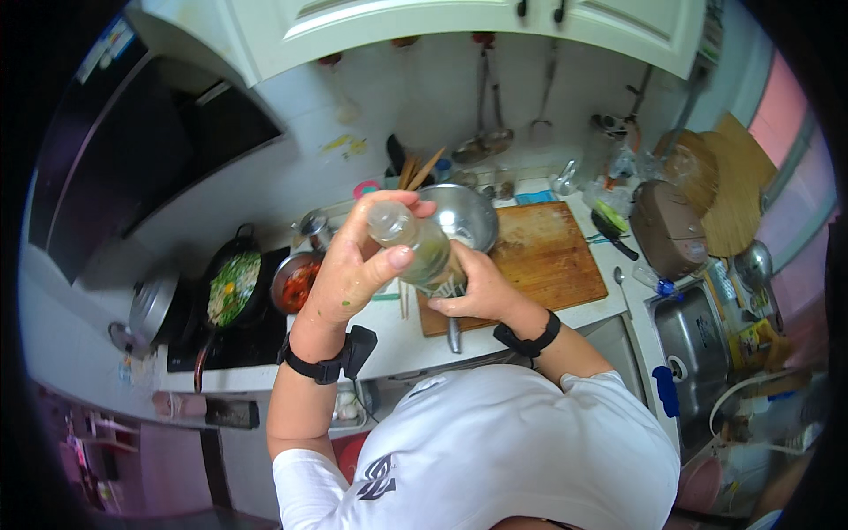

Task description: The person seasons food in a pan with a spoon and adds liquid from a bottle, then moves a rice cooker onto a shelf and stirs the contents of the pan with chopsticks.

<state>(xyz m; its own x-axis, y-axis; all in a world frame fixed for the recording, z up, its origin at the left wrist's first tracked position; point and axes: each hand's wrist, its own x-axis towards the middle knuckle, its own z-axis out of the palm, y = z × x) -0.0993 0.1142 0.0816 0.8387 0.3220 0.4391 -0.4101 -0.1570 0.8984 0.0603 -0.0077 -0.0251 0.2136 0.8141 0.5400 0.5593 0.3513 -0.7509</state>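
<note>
A translucent bottle [421,255] with a clear top and a label lower down is held up in front of me, tilted. My left hand [344,278] curls round its upper end, thumb on the near side; small green bits stick to this wet hand. Lower down, my right hand [487,281] grips the labelled body. Behind the bottle stands a steel mixing bowl [467,209], partly hidden, with something pale inside. A wooden cutting board [550,258] lies on the counter beneath and to the right. Below my right hand a metal handle [454,336] sticks out over the board's edge.
A black wok [232,288] with chopped greens and egg sits on the cooktop [248,344] at left. Beside it is a bowl of red food [298,285]. At right are a rice cooker [669,228], a spoon [621,281] and a sink [689,344]. White cabinets [424,20] overhang the counter.
</note>
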